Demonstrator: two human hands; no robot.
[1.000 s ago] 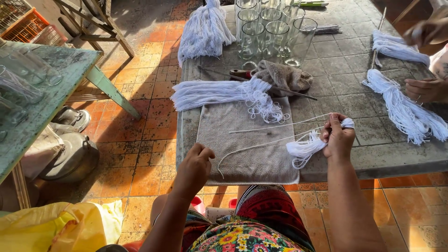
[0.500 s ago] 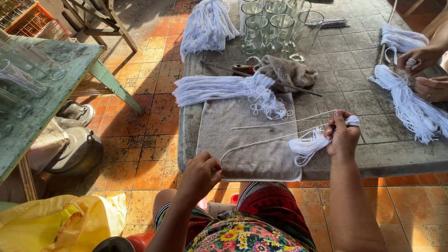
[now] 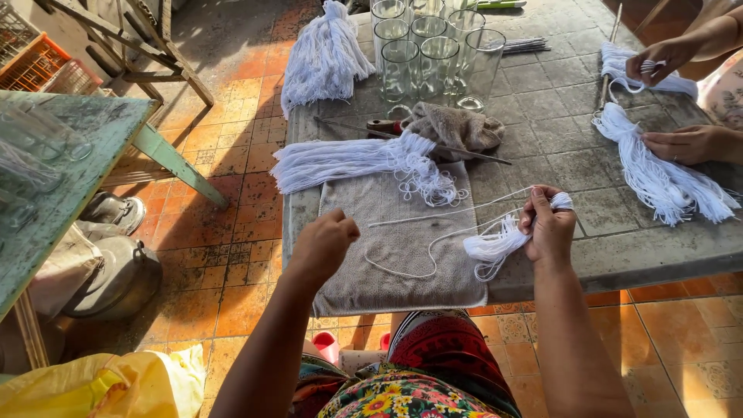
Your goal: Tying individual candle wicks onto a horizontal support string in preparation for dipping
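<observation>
- The right hand (image 3: 548, 224) is closed around a small bundle of white string (image 3: 495, 246), loops being wound over the fingertips (image 3: 560, 201); the bundle is held just above the front edge of the stone surface (image 3: 619, 255).
- The left hand (image 3: 325, 244) is curled into a loose fist, a single strand (image 3: 410, 255) apparently being pinched; the grip itself cannot be seen clearly.
- Both forearms are stretched forward from the lap, the left raised over the grey towel (image 3: 387, 232), the right bent upward at the wrist.
- Compared with half a second ago, the left hand has been lifted higher and further forward; the strand now lies in a slacker curve across the towel; the right hand is nearly unmoved.
- At the far right, another person's hands (image 3: 681, 143) are laid on a larger string bundle (image 3: 658, 174).
</observation>
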